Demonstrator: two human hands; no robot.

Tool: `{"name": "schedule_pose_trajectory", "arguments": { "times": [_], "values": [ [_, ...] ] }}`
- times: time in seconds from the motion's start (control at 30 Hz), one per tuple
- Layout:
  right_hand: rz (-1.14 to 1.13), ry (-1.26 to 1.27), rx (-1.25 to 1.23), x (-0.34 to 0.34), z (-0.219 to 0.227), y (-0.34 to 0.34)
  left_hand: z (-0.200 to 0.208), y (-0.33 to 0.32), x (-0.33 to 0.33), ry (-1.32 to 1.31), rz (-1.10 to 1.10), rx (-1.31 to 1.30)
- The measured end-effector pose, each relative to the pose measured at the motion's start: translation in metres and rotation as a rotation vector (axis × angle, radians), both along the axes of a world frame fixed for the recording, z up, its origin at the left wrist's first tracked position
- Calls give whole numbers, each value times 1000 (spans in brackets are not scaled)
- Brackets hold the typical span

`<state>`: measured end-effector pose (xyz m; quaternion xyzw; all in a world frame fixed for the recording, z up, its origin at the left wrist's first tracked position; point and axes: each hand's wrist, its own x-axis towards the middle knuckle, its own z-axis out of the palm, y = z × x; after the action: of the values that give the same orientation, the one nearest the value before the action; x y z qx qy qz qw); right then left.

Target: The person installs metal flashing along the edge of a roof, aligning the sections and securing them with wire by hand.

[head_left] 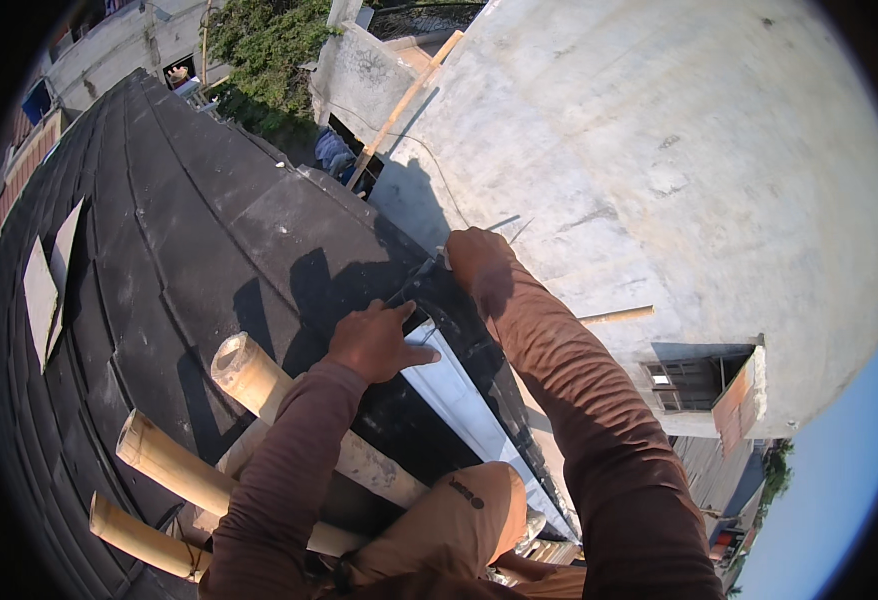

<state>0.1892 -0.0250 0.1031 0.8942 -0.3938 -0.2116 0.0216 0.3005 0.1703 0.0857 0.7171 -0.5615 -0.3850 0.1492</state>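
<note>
My right hand (pixel 477 262) is closed in a fist at the roof's edge, beside the grey wall. Something pale and thin shows at its left side, but what it grips is mostly hidden. Lower and to the left, my left hand (pixel 371 343) has its thumb and forefinger spread apart, close to the upper end of a long white strip (pixel 464 400). That strip lies lengthwise along the edge of the dark roof sheets (pixel 199 215). A narrow dark piece (pixel 414 283) runs between the two hands.
Thick bamboo poles (pixel 249 370) stick up at the lower left, near my left forearm. Two pale broken pieces (pixel 47 290) lie on the roof. A tall grey wall (pixel 659 180) rises on the right, with a window opening (pixel 699 383). A wooden beam (pixel 406 105) leans at the far end.
</note>
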Motion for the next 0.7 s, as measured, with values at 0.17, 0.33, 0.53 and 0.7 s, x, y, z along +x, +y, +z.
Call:
{"name": "schedule_pose_trajectory", "arguments": {
  "times": [0.17,0.33,0.53,0.7],
  "values": [
    [272,-40,-37,-30,9,9,-3,-3,0,3,-3,45],
    [251,87,10,-28,1,0,-3,-2,-1,-15,-4,31],
    [224,205,31,-11,16,1,0,-1,0,-19,-4,34],
    [302,258,6,-12,30,-7,-1,-3,0,-25,-22,53]
  ]
}}
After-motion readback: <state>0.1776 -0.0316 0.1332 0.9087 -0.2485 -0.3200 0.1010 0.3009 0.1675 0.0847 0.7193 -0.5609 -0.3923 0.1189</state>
